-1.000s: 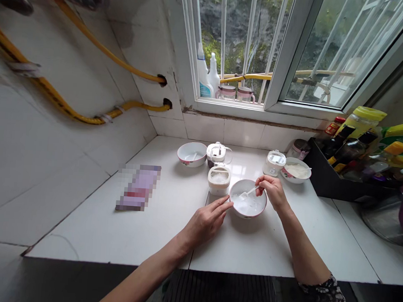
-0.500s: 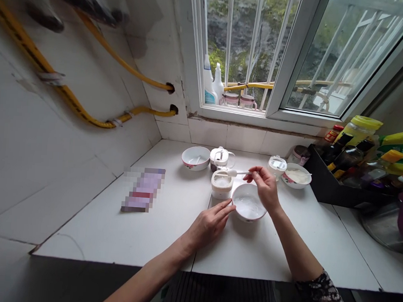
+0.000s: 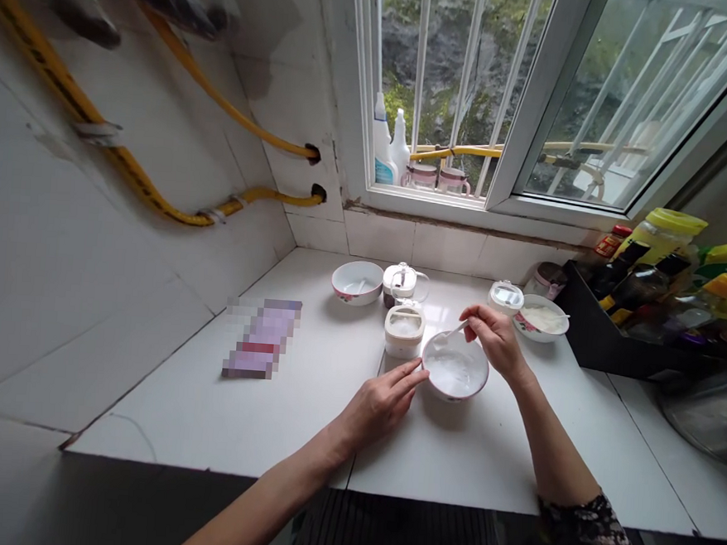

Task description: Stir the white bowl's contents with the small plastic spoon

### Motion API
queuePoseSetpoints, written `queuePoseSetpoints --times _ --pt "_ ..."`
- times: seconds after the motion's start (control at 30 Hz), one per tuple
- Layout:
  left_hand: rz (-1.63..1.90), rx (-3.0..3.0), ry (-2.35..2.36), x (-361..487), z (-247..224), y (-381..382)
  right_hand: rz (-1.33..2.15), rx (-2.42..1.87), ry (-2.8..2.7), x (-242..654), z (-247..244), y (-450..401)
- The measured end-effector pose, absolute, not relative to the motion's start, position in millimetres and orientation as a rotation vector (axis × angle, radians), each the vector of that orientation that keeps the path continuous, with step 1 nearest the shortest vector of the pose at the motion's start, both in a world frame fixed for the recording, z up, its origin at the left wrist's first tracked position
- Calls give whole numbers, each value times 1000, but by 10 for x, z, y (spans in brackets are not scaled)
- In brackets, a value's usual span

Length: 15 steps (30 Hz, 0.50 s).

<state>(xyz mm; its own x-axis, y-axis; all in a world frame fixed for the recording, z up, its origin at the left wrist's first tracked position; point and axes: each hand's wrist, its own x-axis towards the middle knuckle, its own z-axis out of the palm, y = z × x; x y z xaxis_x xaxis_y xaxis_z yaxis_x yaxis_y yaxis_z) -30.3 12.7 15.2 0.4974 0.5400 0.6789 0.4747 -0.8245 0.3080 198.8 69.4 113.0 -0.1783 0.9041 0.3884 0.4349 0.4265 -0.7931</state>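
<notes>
A white bowl point(image 3: 455, 392) with a pink rim stands on the countertop, with something pale and glossy inside. My right hand point(image 3: 492, 338) pinches the handle of a small white spoon point(image 3: 452, 332), whose head is tilted down over the bowl's far left side. Stretched fingers of my left hand point(image 3: 390, 399) rest against the bowl's left rim, not wrapped round it. Just behind that hand sits a square seasoning jar point(image 3: 403, 344) with white contents. A second jar point(image 3: 398, 283) with a clear lid and dark contents stands farther back.
A flowered bowl point(image 3: 357, 284) holding a white spoon stands at the back left. At the right are a lidded jar point(image 3: 506, 297), a bowl of white powder point(image 3: 542, 320) and a black box point(image 3: 623, 345) of bottles. A pixelated purple item point(image 3: 263, 339) lies left.
My right hand has brought the spoon from above the square seasoning jar to the right and down over the bowl. My left hand stays at the rim. The view has shifted slightly.
</notes>
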Motion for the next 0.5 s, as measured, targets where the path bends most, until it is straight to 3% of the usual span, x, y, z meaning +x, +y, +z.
queuePoseSetpoints --times 0.3,0.5 --pt "1246 2639 877 -322 132 130 414 -1304 -2010 1999 885 710" --pt "1239 2640 873 -330 152 127 557 -1248 -2056 1952 851 688"
